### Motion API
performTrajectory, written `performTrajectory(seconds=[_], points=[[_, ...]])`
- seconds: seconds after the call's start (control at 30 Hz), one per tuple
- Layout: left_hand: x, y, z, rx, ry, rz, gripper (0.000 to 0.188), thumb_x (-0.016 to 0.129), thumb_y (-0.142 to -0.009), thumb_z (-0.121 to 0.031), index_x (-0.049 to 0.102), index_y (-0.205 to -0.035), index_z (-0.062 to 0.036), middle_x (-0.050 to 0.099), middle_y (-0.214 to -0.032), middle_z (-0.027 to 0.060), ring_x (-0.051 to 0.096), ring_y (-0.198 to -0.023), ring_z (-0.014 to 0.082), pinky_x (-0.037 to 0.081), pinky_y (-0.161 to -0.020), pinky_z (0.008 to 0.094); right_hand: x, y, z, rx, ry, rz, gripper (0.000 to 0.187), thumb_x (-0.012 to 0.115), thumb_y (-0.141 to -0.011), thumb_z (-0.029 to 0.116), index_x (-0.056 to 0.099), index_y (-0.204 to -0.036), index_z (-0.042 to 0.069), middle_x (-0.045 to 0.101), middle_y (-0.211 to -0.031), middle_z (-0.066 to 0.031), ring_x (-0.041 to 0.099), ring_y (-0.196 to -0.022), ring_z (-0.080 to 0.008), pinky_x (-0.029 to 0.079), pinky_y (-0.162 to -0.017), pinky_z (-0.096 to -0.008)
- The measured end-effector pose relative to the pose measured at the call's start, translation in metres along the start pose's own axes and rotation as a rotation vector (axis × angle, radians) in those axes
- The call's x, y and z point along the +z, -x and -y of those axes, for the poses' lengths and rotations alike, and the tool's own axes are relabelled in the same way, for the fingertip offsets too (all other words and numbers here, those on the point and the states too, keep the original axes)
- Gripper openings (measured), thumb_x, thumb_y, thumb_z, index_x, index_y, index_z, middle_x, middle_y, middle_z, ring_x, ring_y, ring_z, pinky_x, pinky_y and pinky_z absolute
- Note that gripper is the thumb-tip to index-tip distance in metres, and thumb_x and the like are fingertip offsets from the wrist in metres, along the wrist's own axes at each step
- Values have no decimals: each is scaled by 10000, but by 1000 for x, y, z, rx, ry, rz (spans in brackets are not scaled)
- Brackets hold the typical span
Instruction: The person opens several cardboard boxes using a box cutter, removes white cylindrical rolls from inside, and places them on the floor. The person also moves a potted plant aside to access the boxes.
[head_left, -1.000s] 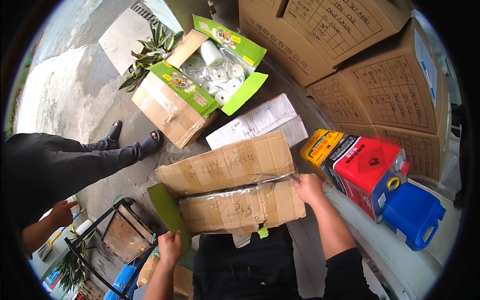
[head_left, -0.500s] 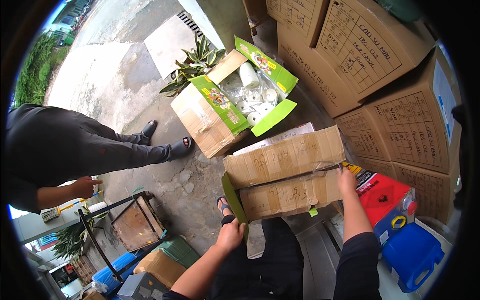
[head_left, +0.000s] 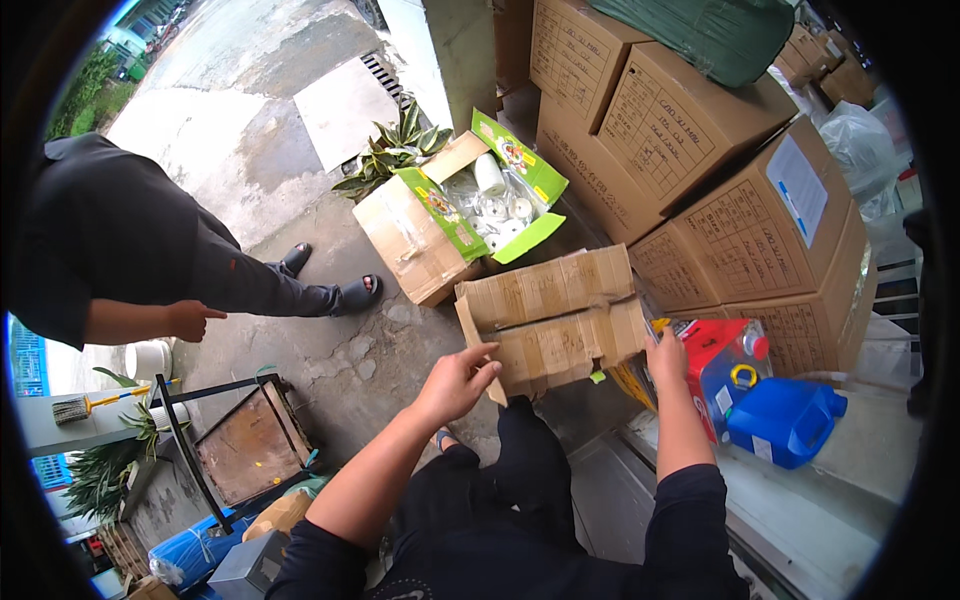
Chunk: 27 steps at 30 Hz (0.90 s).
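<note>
Cardboard box: a brown, taped carton (head_left: 565,345), at the hub of the clock; handwriting marks its top, a dark slit parts its two long panels, and a narrow flap (head_left: 468,325) stands along its 9 o'clock edge. Its support is hidden.
Left hand: the left hand (head_left: 458,385), at 8 o'clock, is half open, thumb and forefinger apart beside the flap; it grips nothing, and contact with the carton cannot be told.
Right hand: the right hand (head_left: 667,362), at 4 o'clock, is curled closed at the carton's edge around a slim tool (head_left: 657,326), too small to identify further.
Containers: a red can (head_left: 712,368) and a blue jerrycan (head_left: 785,425), side by side toward 4 o'clock.
Open box: a green-flapped carton (head_left: 415,240) at 10 to 11 o'clock, holding white rolls (head_left: 490,178) among clear plastic.
Stack: large brown cartons (head_left: 690,130) at 1 to 2 o'clock, topped by a green bundle (head_left: 715,35).
Co-worker: a person in dark clothing (head_left: 140,215) at 9 o'clock, one hand (head_left: 190,320) with its forefinger extended toward 3 o'clock.
</note>
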<state>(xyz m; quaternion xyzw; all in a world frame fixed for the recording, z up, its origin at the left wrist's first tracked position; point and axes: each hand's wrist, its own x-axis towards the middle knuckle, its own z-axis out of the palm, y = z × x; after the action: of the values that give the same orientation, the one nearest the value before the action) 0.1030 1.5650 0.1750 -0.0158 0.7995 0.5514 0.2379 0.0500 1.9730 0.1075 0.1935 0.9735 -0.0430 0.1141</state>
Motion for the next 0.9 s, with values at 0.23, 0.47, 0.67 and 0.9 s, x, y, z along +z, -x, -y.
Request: performTrajectory(seconds=[0.23,0.47,0.67,0.9], points=[[-6,116,49,-275,376,261,480,485,-1052,-337,522,-1391,1,690,-1161,138,688,-960,220,560,-822,351,-31,157,124,-226,-785,163,268,671,-912,216,668,-1078,6,723,-834,-157,692,-717,-198,530,-661,-344],[1,180,105,-188,1040,105,560,381,-1068,-415,486,-1390,31,630,-1265,193,639,-1113,267,532,-914,393,4,363,231,-937,-733,163,714,625,-903,92,278,-1520,-3,666,-1114,-250,640,-1100,-346,520,-924,-394],[-88,219,143,-208,878,-295,218,603,-997,-223,647,-1029,-12,613,-714,40,588,-566,152,498,-529,297,23,318,165,-360,-698,535,493,618,-954,282,533,-1383,54,685,-1179,-176,650,-1129,-269,453,-1037,-411],[-142,272,172,-385,756,-430,242,557,-1011,-247,607,-1139,-47,589,-675,42,552,-498,133,416,-421,274,119,371,29,99,-515,707,399,572,-952,393,635,-1248,132,509,-1438,-203,553,-1253,-379,436,-1047,-423]])
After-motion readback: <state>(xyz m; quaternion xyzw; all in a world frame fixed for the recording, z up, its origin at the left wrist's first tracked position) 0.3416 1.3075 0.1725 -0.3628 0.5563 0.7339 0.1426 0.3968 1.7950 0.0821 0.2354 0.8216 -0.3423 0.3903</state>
